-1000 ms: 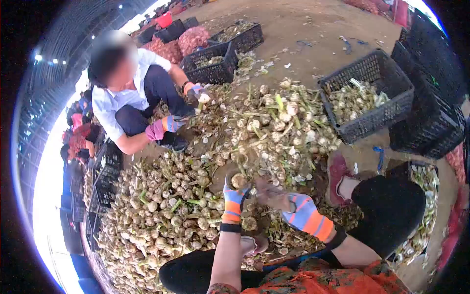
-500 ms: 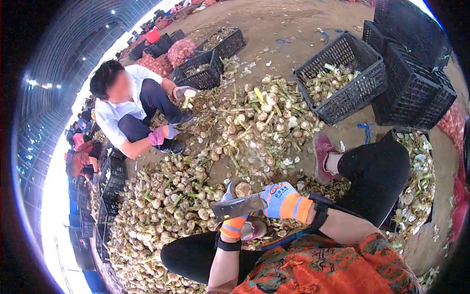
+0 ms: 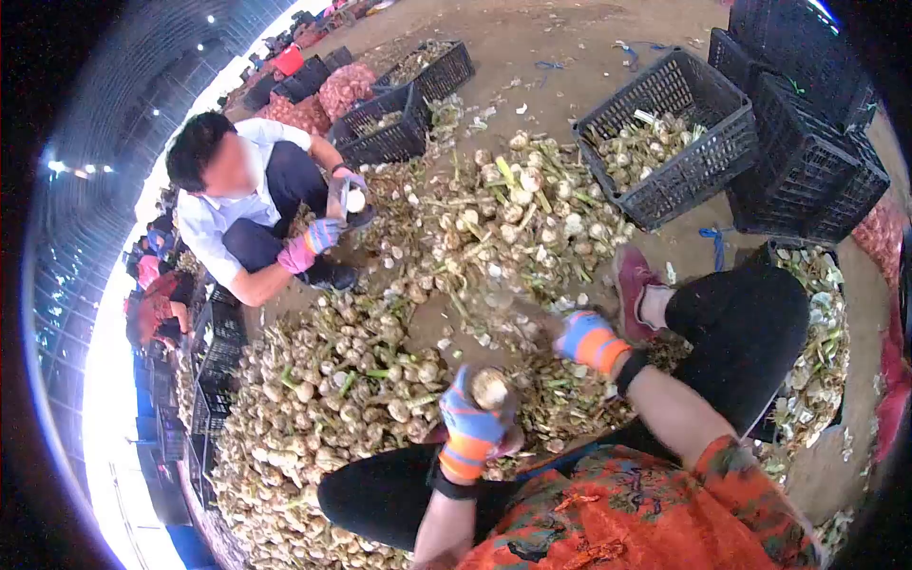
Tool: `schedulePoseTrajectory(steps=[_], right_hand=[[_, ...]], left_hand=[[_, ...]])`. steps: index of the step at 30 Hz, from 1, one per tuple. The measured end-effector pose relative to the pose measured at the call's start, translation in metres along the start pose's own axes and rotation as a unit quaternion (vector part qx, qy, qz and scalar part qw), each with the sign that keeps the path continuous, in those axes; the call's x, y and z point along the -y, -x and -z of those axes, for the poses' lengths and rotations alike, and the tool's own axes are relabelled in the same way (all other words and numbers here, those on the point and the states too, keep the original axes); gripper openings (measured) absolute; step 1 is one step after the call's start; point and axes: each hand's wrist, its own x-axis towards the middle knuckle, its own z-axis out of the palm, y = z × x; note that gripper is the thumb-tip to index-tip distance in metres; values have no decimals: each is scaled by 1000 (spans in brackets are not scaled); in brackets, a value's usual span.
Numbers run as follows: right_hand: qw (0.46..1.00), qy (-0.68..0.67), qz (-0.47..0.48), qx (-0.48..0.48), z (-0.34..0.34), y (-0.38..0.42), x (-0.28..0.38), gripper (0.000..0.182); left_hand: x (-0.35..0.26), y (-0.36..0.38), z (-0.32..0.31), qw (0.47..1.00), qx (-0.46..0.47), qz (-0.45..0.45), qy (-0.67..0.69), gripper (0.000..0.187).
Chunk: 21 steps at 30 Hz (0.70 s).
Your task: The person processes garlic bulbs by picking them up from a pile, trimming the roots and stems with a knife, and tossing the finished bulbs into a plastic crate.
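Observation:
My left hand (image 3: 469, 426), in a blue and orange glove, holds a garlic bulb (image 3: 490, 389) with its pale cut face turned up. To the right and farther forward, my right hand (image 3: 591, 342) is closed in the same kind of glove, blurred by motion. The knife in it shows only as a faint smear left of the fingers. A large heap of garlic bulbs (image 3: 323, 380) lies beside my left hand. Past my right hand, more garlic with green stems (image 3: 522, 199) is spread on the ground.
A co-worker (image 3: 256, 199) in a white shirt crouches at the left, both gloved hands raised around a bulb. A black crate (image 3: 703, 166) of garlic stands ahead right, by stacked empty crates (image 3: 798, 161). Another crate (image 3: 817, 342) with peelings is beside my right knee.
My right hand has moved right and forward, away from my left hand, with the knife blade now blurred. My left hand has turned the bulb upward. The co-worker's hands have come together.

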Motion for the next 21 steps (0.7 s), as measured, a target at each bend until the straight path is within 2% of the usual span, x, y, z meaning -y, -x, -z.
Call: schedulePoseTrajectory(steps=[1,2,3,5,6,7,8,9,10,11,13,14,15,17,18,19,20,21], right_hand=[[993,-88,-28,-79,3,-4,-13,32],[980,-149,33,-131,12,-7,1,32],[959,-208,86,-171,11,1,12,32],[971,-200,83,-98,31,32,52,34],[954,-214,171,-120,-17,10,35,32],[926,-332,168,-65,-21,21,43,31],[923,-332,189,-48,-15,32,50,31],[919,-334,208,-30,-10,42,56,31],[918,-337,206,-30,-7,49,61,31],[924,-318,212,-16,-4,55,66,31],[930,-294,221,-4,-3,57,68,32],[934,-253,252,-11,-7,58,68,33],[935,-213,282,-19,-10,58,69,35],[944,-164,287,5,-1,65,74,40],[945,-134,297,-14,-5,65,74,40],[946,-104,305,-33,-3,67,77,41],[948,-88,306,10,3,66,78,43],[949,-89,303,9,8,68,79,43]], left_hand=[[-8,-4,5,999,-11,-19,24,45],[-2,-9,6,996,-57,22,66,42],[36,-6,-4,990,-68,58,107,45],[35,-21,-2,996,-76,-16,-45,49],[45,-21,-8,996,-78,29,15,49],[50,-21,-12,996,-81,27,15,49],[53,-19,-16,965,-90,138,203,41],[59,-15,-19,888,-93,244,380,34],[60,-14,-17,796,-36,290,529,22],[58,-10,-16,797,-33,291,528,22],[52,-4,-15,618,-64,332,710,18],[47,-7,-15,603,-64,349,715,19],[41,-5,-15,603,-64,347,716,19],[33,7,-15,787,-18,207,581,26],[55,10,-24,837,-15,196,511,31],[54,12,-24,837,-12,196,511,31],[51,13,-23,798,2,200,568,28],[50,14,-23,756,16,202,623,28]])
